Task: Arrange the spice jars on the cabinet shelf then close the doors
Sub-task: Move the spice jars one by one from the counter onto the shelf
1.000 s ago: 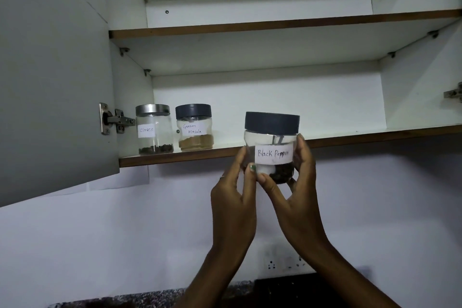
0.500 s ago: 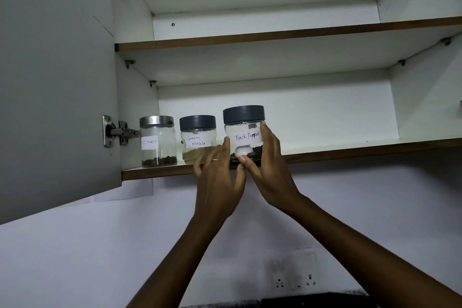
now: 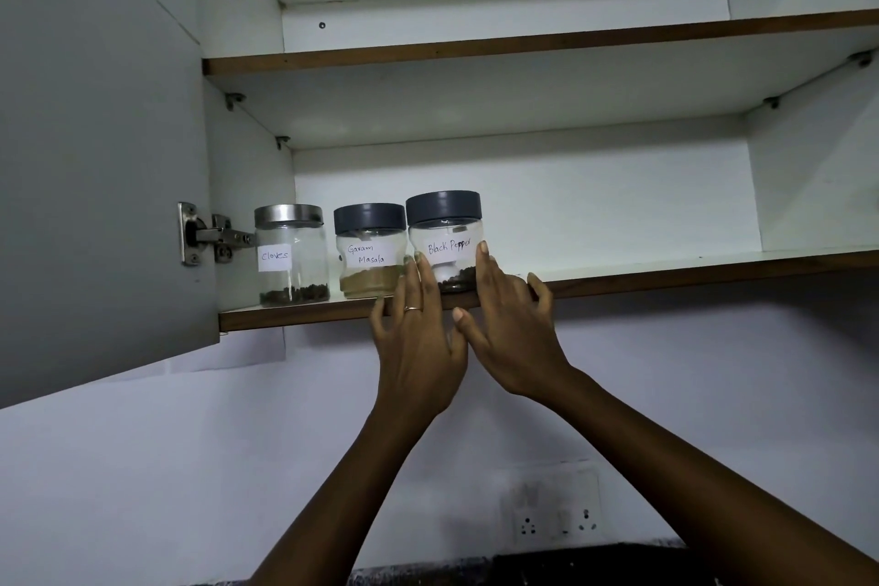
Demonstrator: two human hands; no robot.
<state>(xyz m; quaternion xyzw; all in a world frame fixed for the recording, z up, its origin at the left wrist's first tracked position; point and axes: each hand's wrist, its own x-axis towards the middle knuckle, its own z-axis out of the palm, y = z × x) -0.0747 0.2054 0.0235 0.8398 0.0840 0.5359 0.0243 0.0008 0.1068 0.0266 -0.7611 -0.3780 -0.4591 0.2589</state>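
Note:
Three clear jars stand in a row at the left of the lower shelf (image 3: pixel 666 274): a steel-lidded jar labelled Cloves (image 3: pixel 291 255), a dark-lidded Garam Masala jar (image 3: pixel 368 250), and a dark-lidded Black Pepper jar (image 3: pixel 444 236) right beside it. The Black Pepper jar rests upright on the shelf near its front edge. My left hand (image 3: pixel 416 338) touches its lower left side with straight fingertips. My right hand (image 3: pixel 509 324) touches its right side with an extended finger, the other fingers spread loosely over the shelf edge.
The grey left cabinet door (image 3: pixel 95 157) stands open, hung on a metal hinge (image 3: pixel 209 236). An upper shelf (image 3: pixel 523 45) spans the cabinet. Below is a white wall with a socket plate (image 3: pixel 556 523) and a dark counter edge.
Both hands lifted the Black Pepper jar from below the shelf and set it next to the Garam Masala jar. The fingers have now loosened from gripping to touching its sides.

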